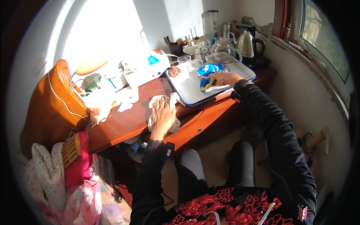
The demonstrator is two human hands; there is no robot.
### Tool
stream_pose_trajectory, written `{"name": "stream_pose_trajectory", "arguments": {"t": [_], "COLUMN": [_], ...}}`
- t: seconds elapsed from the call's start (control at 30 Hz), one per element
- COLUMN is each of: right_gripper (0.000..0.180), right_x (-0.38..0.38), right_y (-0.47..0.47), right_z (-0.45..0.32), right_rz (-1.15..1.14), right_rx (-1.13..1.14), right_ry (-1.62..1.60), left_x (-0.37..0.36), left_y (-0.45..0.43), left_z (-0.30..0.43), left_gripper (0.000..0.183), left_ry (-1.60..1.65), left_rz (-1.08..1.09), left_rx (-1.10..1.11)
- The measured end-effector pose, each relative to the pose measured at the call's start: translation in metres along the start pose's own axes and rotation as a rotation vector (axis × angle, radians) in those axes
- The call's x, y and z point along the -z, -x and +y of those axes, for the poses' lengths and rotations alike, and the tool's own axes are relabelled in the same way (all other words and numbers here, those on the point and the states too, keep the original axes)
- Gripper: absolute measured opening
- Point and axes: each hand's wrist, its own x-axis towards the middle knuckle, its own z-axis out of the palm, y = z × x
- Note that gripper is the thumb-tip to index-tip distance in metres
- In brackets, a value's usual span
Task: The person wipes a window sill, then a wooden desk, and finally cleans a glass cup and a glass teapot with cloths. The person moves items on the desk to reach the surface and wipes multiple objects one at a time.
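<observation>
My left hand (163, 113) lies over a bunched beige cloth (177, 128) on the reddish-brown wooden desk (126, 123), its folds showing around the fingers. On the right, my right hand (225, 78) grips a crumpled patterned cloth (208, 70) in blue, yellow and pink. That cloth rests on a white tray with a blue rim (191, 92). At the tray's left end sit a small brown figurine (174, 71) and a clear cup (184, 63). Behind the patterned cloth stand a small glass teapot (201, 55) and a larger glass teapot (224, 52).
A steel kettle (246, 43) stands at the back right corner, near the window (323, 36). Bottles and a dark holder (175, 50) line the wall. Sunlit clutter and a lamp (92, 66) occupy the left side. A drawer front (198, 129) faces my knees.
</observation>
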Motion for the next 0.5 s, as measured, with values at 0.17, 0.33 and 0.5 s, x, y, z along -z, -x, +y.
{"name": "stream_pose_trajectory", "arguments": {"t": [0.17,0.33,0.5], "right_gripper": [0.034,0.034,0.026], "right_x": [-0.018,-0.022,0.002], "right_y": [-0.001,-0.002,0.030], "right_z": [-0.016,-0.091,-0.071], "right_rz": [0.188,0.137,0.095], "right_rx": [-0.131,0.496,0.118], "right_ry": [0.109,-0.454,-0.424], "left_x": [0.002,-0.002,-0.001], "left_y": [-0.004,-0.010,-0.017], "left_z": [0.002,-0.011,-0.062], "left_gripper": [0.054,0.057,0.066], "left_ry": [0.010,0.065,0.072], "left_rz": [-0.094,-0.128,-0.288], "left_rx": [0.062,0.026,0.178]}}
